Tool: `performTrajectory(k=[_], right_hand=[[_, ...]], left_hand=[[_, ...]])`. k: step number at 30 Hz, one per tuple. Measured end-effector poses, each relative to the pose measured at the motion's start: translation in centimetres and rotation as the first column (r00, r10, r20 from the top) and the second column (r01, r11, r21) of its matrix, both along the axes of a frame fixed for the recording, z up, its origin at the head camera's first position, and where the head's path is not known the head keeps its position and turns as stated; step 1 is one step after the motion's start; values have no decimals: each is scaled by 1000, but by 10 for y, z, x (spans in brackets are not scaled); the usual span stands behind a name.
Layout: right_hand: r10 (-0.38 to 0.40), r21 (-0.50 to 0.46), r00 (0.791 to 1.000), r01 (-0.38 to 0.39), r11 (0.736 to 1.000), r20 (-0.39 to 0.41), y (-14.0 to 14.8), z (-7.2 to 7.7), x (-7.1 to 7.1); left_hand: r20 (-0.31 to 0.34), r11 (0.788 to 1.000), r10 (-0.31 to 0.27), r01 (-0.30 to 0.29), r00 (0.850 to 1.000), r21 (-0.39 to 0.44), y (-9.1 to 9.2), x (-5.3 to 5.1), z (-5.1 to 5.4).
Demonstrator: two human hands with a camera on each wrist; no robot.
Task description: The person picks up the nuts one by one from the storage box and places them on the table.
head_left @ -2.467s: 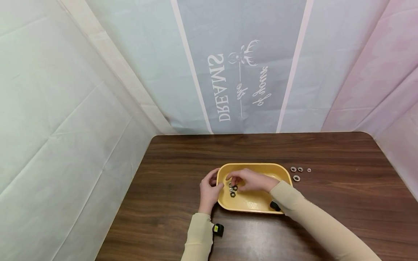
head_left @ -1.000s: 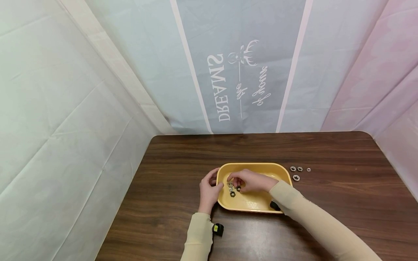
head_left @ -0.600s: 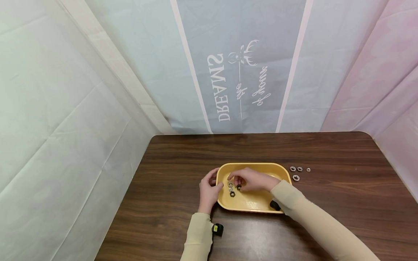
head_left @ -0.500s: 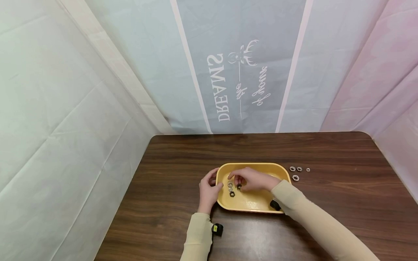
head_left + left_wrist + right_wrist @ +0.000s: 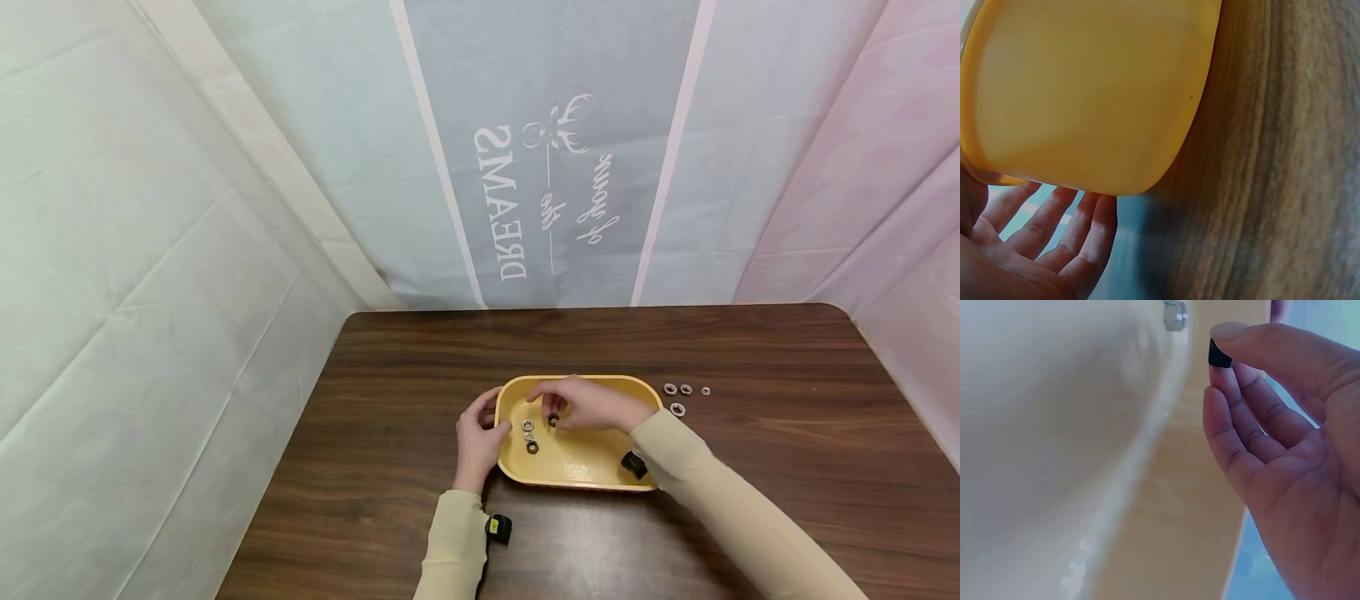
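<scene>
A yellow tray [image 5: 573, 467] lies on the wooden table. My left hand [image 5: 477, 442] grips its left end, thumb over the rim and fingers along the outside wall; the left wrist view shows the fingertips [image 5: 1105, 206] against the yellow wall [image 5: 1091, 100]. Inside the tray, my right hand [image 5: 592, 404] pinches a dark hex nut [image 5: 552, 420] between thumb and fingers, seen closer as a black nut [image 5: 1220, 356] in the right wrist view. To its left on the tray floor sit a silver nut [image 5: 528, 425], a smaller silver nut [image 5: 528, 437] and another dark nut [image 5: 532, 447].
Several silver nuts [image 5: 678, 410] of differing size lie on the table [image 5: 405, 400] just right of the tray. A printed cloth [image 5: 555, 208] hangs behind the table's far edge, and pale cloth walls [image 5: 150, 333] stand at the sides.
My right hand has drawn one dark nut away from the others and raised it slightly, up and to the right in the head view. My left hand stays on the tray.
</scene>
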State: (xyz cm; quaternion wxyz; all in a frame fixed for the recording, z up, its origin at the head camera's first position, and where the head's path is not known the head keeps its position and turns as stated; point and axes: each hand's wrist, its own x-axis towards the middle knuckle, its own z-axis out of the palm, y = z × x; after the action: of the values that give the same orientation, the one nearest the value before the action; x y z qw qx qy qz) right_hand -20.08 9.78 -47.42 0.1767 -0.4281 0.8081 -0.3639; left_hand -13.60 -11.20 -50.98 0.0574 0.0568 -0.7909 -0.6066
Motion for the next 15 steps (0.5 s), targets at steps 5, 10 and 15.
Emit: performTrajectory(k=[5, 10, 15], right_hand=[[-18, -5, 1000, 18, 1000, -13, 6, 9, -1], [-34, -28, 999, 33, 999, -15, 12, 18, 0], [-48, -52, 998, 45, 998, -46, 17, 25, 0]], left_hand=[[-10, 1000, -1, 1, 1000, 12, -2, -2, -10], [-6, 1000, -4, 4, 1000, 11, -3, -3, -12], [4, 1000, 1, -1, 1000, 8, -3, -3, -13]])
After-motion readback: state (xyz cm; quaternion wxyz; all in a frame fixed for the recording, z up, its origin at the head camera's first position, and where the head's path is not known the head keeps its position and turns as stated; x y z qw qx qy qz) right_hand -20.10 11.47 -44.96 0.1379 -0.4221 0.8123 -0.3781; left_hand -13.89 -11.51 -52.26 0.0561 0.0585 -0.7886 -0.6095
